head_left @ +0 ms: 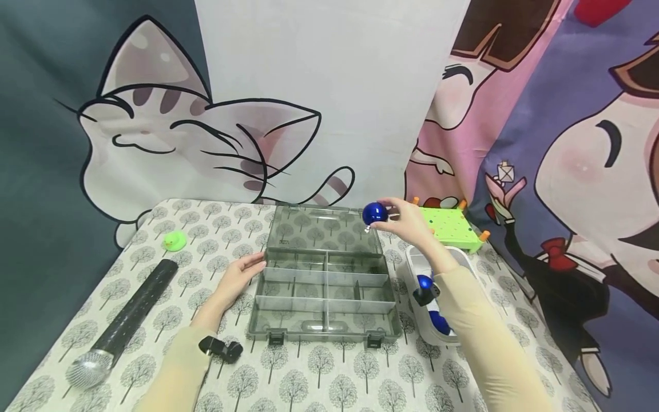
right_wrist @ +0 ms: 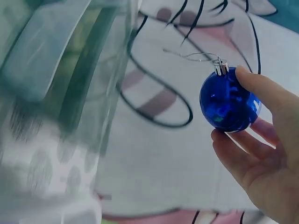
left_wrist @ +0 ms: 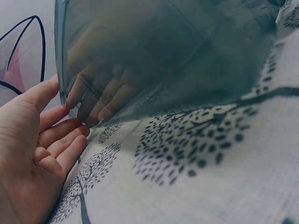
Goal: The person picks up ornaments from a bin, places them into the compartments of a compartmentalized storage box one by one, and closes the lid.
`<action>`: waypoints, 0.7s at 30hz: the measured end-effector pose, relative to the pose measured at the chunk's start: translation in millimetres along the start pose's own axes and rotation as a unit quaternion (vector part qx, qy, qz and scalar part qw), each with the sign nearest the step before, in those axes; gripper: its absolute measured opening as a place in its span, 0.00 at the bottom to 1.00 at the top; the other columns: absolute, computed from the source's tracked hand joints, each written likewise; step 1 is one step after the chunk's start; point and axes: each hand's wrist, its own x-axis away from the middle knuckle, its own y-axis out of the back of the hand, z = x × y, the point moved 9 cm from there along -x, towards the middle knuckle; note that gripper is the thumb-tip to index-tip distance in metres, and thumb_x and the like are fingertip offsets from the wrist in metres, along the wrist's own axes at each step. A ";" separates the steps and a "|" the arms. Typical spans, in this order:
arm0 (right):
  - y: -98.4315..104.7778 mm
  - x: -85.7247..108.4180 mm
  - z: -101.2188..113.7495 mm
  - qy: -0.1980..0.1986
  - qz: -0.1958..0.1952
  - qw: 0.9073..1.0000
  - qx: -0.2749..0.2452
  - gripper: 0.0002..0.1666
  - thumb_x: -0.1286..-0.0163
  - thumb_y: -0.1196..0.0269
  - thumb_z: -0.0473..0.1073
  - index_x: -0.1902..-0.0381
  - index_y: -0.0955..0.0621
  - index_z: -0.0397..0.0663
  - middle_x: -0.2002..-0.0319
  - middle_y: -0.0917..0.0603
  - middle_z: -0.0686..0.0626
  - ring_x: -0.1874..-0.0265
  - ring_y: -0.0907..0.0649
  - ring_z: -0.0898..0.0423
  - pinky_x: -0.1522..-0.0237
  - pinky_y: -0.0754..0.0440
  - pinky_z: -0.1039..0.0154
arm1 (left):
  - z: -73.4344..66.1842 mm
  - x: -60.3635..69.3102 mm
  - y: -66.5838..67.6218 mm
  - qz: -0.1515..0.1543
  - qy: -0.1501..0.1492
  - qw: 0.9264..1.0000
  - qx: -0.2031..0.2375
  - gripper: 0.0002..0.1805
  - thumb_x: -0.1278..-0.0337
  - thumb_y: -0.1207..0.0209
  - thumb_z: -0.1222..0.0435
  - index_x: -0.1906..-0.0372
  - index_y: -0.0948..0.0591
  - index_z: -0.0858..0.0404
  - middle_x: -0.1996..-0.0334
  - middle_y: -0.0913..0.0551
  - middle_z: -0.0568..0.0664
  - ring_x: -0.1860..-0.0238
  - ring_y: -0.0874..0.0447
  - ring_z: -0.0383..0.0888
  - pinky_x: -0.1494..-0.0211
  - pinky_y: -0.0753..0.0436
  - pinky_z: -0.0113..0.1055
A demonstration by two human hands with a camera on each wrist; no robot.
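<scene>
A shiny blue Christmas ball (head_left: 374,213) with a silver cap and a thread loop is pinched between the thumb and fingers of my right hand (head_left: 404,220). It is held up above the raised lid side of a clear grey compartment box (head_left: 326,335). In the right wrist view the ball (right_wrist: 229,99) hangs well apart from the box. My left hand (head_left: 239,278) touches the box's left side near the hinge corner with extended fingers. The left wrist view shows those fingertips (left_wrist: 83,130) against the see-through wall. The box lies open, its lid (head_left: 324,229) folded back.
To the right stands a white tub (head_left: 412,266) with blue balls (head_left: 439,322) in it, partly behind my right arm. Behind it is a green board with orange legs (head_left: 448,226). A black microphone (head_left: 134,312) and a green rubber duck (head_left: 174,241) lie on the left.
</scene>
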 end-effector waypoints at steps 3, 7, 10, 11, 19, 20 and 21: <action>-14.6 -8.8 15.2 0.012 -0.006 1.000 -0.021 0.37 0.45 0.25 0.46 0.39 0.23 0.43 0.44 0.18 0.40 0.50 0.16 0.42 0.49 0.15 0.48 | 0.0 -0.6 -0.8 -0.002 -0.002 1.000 0.001 0.31 0.32 0.43 0.57 0.30 0.33 0.69 0.31 0.32 0.64 0.30 0.34 0.59 0.25 0.35 0.50; -37.7 -18.9 32.0 0.021 -0.007 0.998 -0.052 0.36 0.46 0.24 0.44 0.40 0.23 0.43 0.44 0.18 0.40 0.51 0.15 0.43 0.48 0.15 0.50 | -0.6 -1.0 -0.4 -0.008 -0.006 1.000 0.002 0.30 0.32 0.43 0.59 0.31 0.32 0.69 0.31 0.31 0.64 0.30 0.33 0.59 0.26 0.34 0.50; -55.7 -24.9 43.4 0.026 0.003 0.998 -0.062 0.36 0.47 0.24 0.43 0.41 0.23 0.43 0.44 0.18 0.41 0.50 0.15 0.44 0.47 0.15 0.51 | -1.3 -1.3 -0.6 -0.009 -0.007 1.000 0.000 0.29 0.31 0.43 0.60 0.31 0.32 0.69 0.32 0.31 0.64 0.30 0.33 0.59 0.26 0.34 0.50; -61.9 -26.6 46.7 0.026 0.007 0.998 -0.064 0.37 0.48 0.23 0.43 0.40 0.23 0.43 0.43 0.18 0.41 0.50 0.15 0.44 0.47 0.15 0.52 | -1.2 -1.3 -0.3 -0.010 -0.005 1.000 0.001 0.29 0.32 0.43 0.60 0.31 0.32 0.69 0.32 0.31 0.64 0.30 0.33 0.59 0.26 0.34 0.49; -102.8 -31.5 69.0 0.051 0.036 0.996 -0.060 0.39 0.49 0.23 0.42 0.40 0.23 0.40 0.43 0.18 0.40 0.51 0.15 0.44 0.46 0.15 0.54 | -1.0 -0.9 -0.2 -0.007 -0.005 1.000 0.012 0.29 0.32 0.43 0.60 0.31 0.32 0.70 0.32 0.31 0.64 0.30 0.33 0.59 0.25 0.35 0.49; -107.5 -31.3 71.1 0.054 0.040 0.996 -0.061 0.38 0.49 0.23 0.42 0.40 0.23 0.40 0.43 0.18 0.40 0.50 0.15 0.44 0.46 0.15 0.54 | -1.0 -0.8 -0.6 -0.005 -0.005 1.000 0.012 0.30 0.32 0.43 0.60 0.31 0.32 0.70 0.32 0.31 0.64 0.30 0.33 0.59 0.25 0.35 0.49; -112.2 -31.3 72.6 0.056 0.045 0.996 -0.060 0.38 0.49 0.23 0.42 0.40 0.23 0.41 0.43 0.18 0.40 0.50 0.15 0.44 0.46 0.15 0.55 | -0.9 -0.8 -0.7 -0.005 -0.006 1.000 0.013 0.30 0.32 0.43 0.60 0.31 0.32 0.70 0.32 0.31 0.64 0.30 0.33 0.59 0.25 0.34 0.49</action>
